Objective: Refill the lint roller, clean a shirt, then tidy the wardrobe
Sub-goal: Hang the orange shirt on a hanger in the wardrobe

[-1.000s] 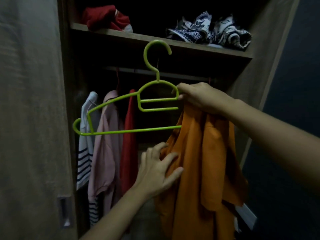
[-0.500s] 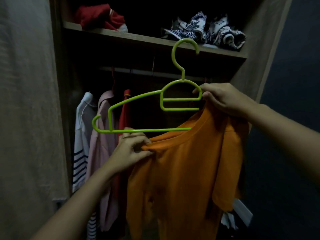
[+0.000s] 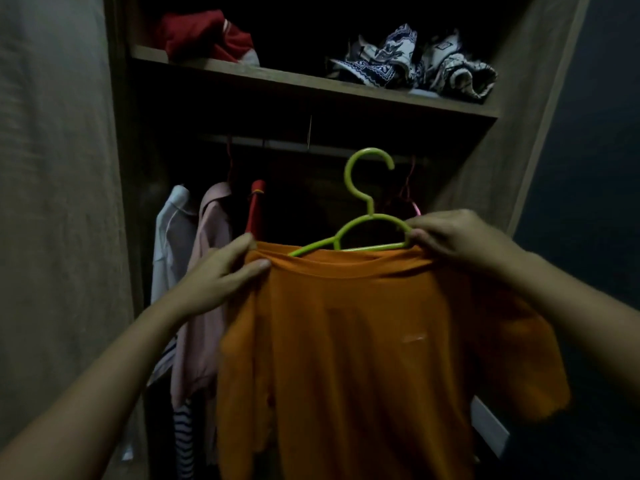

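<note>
An orange shirt [image 3: 363, 348] hangs in front of the open wardrobe, spread wide below its collar. A lime-green plastic hanger [image 3: 367, 206] rises out of the collar, hook up; its left arm and lower bar are hidden inside the shirt. My left hand [image 3: 225, 271] pinches the collar at the shirt's left shoulder. My right hand [image 3: 453, 233] grips the hanger's right end together with the shirt's right shoulder. The hook is below the wardrobe rail [image 3: 298, 145] and not on it.
On the rail at the left hang a white striped shirt [image 3: 171, 244], a pink shirt [image 3: 211, 271] and a red garment [image 3: 255, 209]. The shelf [image 3: 294, 81] above holds a red bundle [image 3: 204, 36] and crumpled patterned cloth [image 3: 412, 64]. A wardrobe door [image 3: 59, 202] stands at the left.
The hanger has dropped and its left arm has gone inside the shirt's neck. My left hand drew the collar up and out to the left, so the shirt now hangs spread.
</note>
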`<state>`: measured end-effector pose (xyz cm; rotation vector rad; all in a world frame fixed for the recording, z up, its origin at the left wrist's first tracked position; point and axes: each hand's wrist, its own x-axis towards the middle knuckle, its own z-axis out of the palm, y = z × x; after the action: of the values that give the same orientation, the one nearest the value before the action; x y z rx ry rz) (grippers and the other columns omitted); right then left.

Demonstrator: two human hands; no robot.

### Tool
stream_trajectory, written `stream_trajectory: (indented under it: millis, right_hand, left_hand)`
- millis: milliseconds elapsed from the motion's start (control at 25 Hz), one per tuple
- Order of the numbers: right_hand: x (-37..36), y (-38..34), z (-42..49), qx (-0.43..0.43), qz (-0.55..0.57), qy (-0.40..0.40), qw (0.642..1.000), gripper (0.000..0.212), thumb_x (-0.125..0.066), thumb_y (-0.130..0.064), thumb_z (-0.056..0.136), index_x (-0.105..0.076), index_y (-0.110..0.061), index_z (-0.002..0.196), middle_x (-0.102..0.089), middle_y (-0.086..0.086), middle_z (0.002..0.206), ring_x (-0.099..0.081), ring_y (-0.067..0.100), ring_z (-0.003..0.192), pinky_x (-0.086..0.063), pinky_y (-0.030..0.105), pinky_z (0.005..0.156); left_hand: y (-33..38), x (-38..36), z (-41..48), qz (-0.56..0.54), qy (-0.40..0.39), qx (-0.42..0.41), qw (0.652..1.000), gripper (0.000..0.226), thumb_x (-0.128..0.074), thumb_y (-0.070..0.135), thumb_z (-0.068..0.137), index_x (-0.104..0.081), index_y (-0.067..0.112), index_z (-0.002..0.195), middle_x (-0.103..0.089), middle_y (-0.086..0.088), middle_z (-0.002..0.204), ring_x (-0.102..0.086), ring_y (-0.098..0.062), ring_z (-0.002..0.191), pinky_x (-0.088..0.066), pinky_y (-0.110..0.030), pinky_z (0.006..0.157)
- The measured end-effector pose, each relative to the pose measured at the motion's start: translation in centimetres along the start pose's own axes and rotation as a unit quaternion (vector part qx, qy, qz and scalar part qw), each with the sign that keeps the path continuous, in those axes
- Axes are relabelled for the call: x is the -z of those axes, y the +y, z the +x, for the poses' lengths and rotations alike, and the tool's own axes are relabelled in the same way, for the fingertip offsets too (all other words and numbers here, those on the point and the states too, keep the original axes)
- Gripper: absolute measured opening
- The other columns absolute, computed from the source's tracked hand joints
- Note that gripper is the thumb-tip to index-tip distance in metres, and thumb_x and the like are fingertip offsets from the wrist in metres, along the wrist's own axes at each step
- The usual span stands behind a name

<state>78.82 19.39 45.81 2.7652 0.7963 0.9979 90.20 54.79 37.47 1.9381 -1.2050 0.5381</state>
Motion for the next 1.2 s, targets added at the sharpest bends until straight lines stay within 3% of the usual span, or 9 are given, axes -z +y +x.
stream_trajectory:
  millis: [120, 200, 320, 400, 520, 640, 840, 1080, 1200]
  right_hand:
    - [-1.6, -2.1, 1.3, -0.040, 0.085, -0.002, 0.996, 0.053, -0.032, -0.053, 0.090, -0.057, -0.019, 0.121, -0.067, -0.001, 0.104, -0.060, 0.001, 0.089, -0.048, 0.012, 0.074]
    - [-1.8, -2.2, 0.9, -0.092, 0.139, 0.003, 0.986, 0.050, -0.034, -0.057, 0.086, -0.042, -0.033, 0.129, -0.061, -0.011, 0.097, -0.061, 0.000, 0.080, -0.048, 0.009, 0.067]
    - [-2.6, -1.3, -2.0, -0.221, 0.257, 0.006, 0.941, 0.079, -0.035, -0.082, 0.068, -0.018, -0.044, 0.135, -0.049, -0.018, 0.107, -0.061, 0.004, 0.084, -0.049, 0.012, 0.071]
    - [-4.5, -1.1, -4.3, -0.281, 0.322, -0.036, 0.903, 0.079, -0.040, -0.084, 0.064, -0.027, -0.040, 0.129, -0.049, -0.013, 0.114, -0.060, 0.008, 0.090, -0.051, 0.021, 0.075]
    - [-6.1, -0.8, -5.1, -0.277, 0.341, -0.022, 0.898, 0.015, -0.043, -0.041, 0.090, -0.051, -0.032, 0.099, -0.059, -0.003, 0.095, -0.063, 0.006, 0.083, -0.049, 0.027, 0.071]
    - [-4.5, 0.1, -3.4, -0.311, 0.304, 0.028, 0.900, 0.022, -0.039, -0.028, 0.095, -0.060, -0.024, 0.088, -0.061, -0.002, 0.086, -0.063, 0.009, 0.079, -0.045, 0.025, 0.069]
    - [-2.9, -1.7, 0.8, -0.194, 0.267, -0.043, 0.943, 0.052, -0.029, -0.064, 0.086, -0.055, -0.027, 0.112, -0.060, -0.010, 0.099, -0.060, 0.004, 0.091, -0.050, 0.021, 0.077]
    - [-5.2, 0.2, 2.5, -0.261, 0.318, 0.004, 0.911, 0.023, -0.037, -0.033, 0.097, -0.057, -0.028, 0.087, -0.060, 0.000, 0.086, -0.059, 0.016, 0.082, -0.048, 0.035, 0.075]
    - [-7.0, 0.7, 4.5, -0.301, 0.240, 0.063, 0.921, 0.021, -0.048, -0.026, 0.095, -0.057, -0.020, 0.113, -0.060, 0.005, 0.112, -0.056, 0.019, 0.105, -0.046, 0.035, 0.091]
  left_hand:
    - [2.7, -0.5, 2.0, 0.021, 0.016, -0.012, 1.000, 0.018, -0.058, 0.034, 0.088, -0.042, 0.028, 0.094, -0.048, 0.006, 0.067, -0.054, 0.002, 0.065, -0.039, -0.010, 0.055]
    - [3.4, 0.7, 2.3, 0.002, 0.045, -0.002, 0.999, 0.037, -0.065, 0.015, 0.086, -0.040, 0.030, 0.108, -0.057, 0.008, 0.076, -0.058, 0.009, 0.073, -0.043, -0.005, 0.063]
    - [2.8, 3.8, 1.4, 0.000, 0.081, 0.018, 0.997, 0.047, -0.066, 0.019, 0.080, -0.038, 0.041, 0.110, -0.065, 0.003, 0.085, -0.064, 0.000, 0.081, -0.051, -0.016, 0.072]
    - [2.1, 5.4, 1.1, 0.021, 0.082, 0.049, 0.995, 0.037, -0.066, 0.026, 0.077, -0.045, 0.042, 0.102, -0.064, 0.005, 0.084, -0.062, 0.004, 0.081, -0.049, -0.018, 0.072]
    - [0.9, 7.2, 0.8, 0.085, 0.045, 0.075, 0.993, 0.014, -0.069, 0.036, 0.073, -0.063, 0.038, 0.086, -0.065, 0.006, 0.080, -0.060, 0.004, 0.078, -0.046, -0.017, 0.068]
    - [0.6, 8.6, 0.2, 0.039, 0.016, 0.124, 0.991, 0.032, -0.073, 0.052, 0.068, -0.070, 0.028, 0.089, -0.069, 0.004, 0.084, -0.064, -0.002, 0.080, -0.054, -0.026, 0.068]
    - [1.8, 6.7, 1.1, 0.004, 0.066, 0.103, 0.992, 0.018, -0.068, 0.033, 0.076, -0.070, 0.024, 0.092, -0.067, 0.008, 0.088, -0.064, -0.004, 0.083, -0.049, -0.021, 0.068]
    - [4.3, 8.3, 1.2, -0.033, -0.178, 0.184, 0.966, 0.024, -0.063, 0.030, 0.083, -0.069, 0.021, 0.105, -0.072, 0.007, 0.102, -0.068, -0.008, 0.093, -0.056, -0.023, 0.082]
    - [4.8, 5.3, 1.8, -0.056, -0.084, 0.203, 0.974, 0.013, -0.059, 0.024, 0.088, -0.068, 0.023, 0.098, -0.072, 0.005, 0.095, -0.068, -0.006, 0.086, -0.054, -0.023, 0.078]
